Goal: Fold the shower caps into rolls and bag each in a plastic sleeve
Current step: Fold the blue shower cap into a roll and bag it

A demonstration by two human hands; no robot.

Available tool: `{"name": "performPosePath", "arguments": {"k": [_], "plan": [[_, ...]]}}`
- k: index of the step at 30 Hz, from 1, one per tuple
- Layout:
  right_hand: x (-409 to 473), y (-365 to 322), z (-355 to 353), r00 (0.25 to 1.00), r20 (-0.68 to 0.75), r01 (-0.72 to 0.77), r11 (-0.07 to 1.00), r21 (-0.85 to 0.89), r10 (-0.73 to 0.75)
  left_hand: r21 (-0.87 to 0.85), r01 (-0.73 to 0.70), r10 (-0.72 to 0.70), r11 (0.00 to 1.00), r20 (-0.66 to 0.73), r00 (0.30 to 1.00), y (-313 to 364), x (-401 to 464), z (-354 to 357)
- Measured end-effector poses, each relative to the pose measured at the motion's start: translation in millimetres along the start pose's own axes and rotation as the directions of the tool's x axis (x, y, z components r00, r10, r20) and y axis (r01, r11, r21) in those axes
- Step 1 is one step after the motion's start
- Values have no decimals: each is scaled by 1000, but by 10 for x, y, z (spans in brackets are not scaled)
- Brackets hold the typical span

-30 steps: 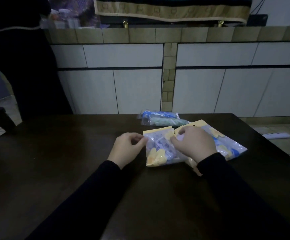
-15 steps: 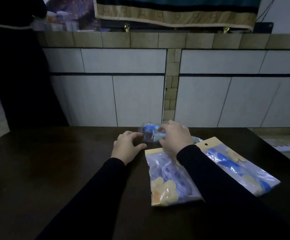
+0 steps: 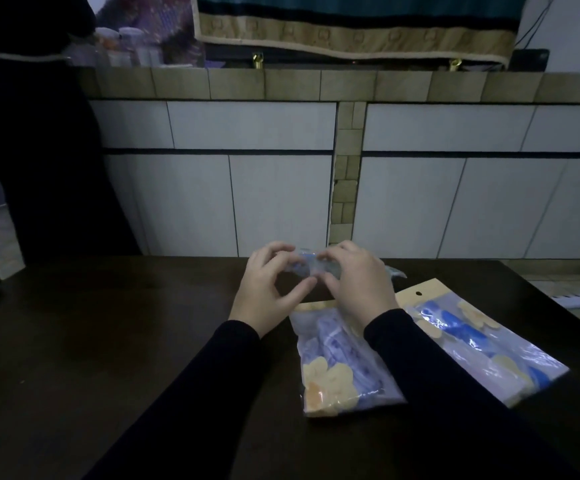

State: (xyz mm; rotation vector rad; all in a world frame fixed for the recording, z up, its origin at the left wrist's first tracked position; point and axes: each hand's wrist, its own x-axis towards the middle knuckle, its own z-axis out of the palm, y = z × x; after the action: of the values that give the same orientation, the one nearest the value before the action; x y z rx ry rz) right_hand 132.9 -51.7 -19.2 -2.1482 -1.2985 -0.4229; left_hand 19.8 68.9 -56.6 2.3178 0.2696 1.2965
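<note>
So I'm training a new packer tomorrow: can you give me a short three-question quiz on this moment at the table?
1. True or false: both hands are on the same small roll.
2. How many flat printed packets lie on the table?
   A. one
   B. two
   C. four
3. Fill in: the right arm's sleeve crosses over the ____ of the two packets.

Key
1. True: the left hand and right hand pinch it between them at the table's far edge.
2. B: the near packet and the right-hand packet.
3. Near.
</note>
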Motion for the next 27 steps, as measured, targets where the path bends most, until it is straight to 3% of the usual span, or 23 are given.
{"name": "performPosePath", "arguments": {"k": [4, 7, 10, 17, 24, 27], "plan": [[-168, -61, -97, 994, -100, 53, 975, 216, -32, -91, 100, -104, 991, -43, 994, 70, -92, -119], [-342, -79, -149, 991, -127, 84, 942, 326, -45, -89, 11, -19, 996, -87, 996, 142, -130, -242], [-484, -46, -156, 991, -124, 100, 896, 432, -51, -211, -40, 27, 977, -66, 997, 279, -180, -315], [-620, -15, -223, 985, -47, 167, 824, 541, -168, -263, 93, -74, 960, 84, 994, 379, -360, -452], [-664, -81, -255, 988, 27, 109, 796, 596, -155, -205, 136, -106, 969, 153, 983, 372, -445, -532], [-662, -115, -245, 996, 66, 9, 766, 643, -67, -246, 182, -148, 952, 152, 977, 383, -469, -524]]}}
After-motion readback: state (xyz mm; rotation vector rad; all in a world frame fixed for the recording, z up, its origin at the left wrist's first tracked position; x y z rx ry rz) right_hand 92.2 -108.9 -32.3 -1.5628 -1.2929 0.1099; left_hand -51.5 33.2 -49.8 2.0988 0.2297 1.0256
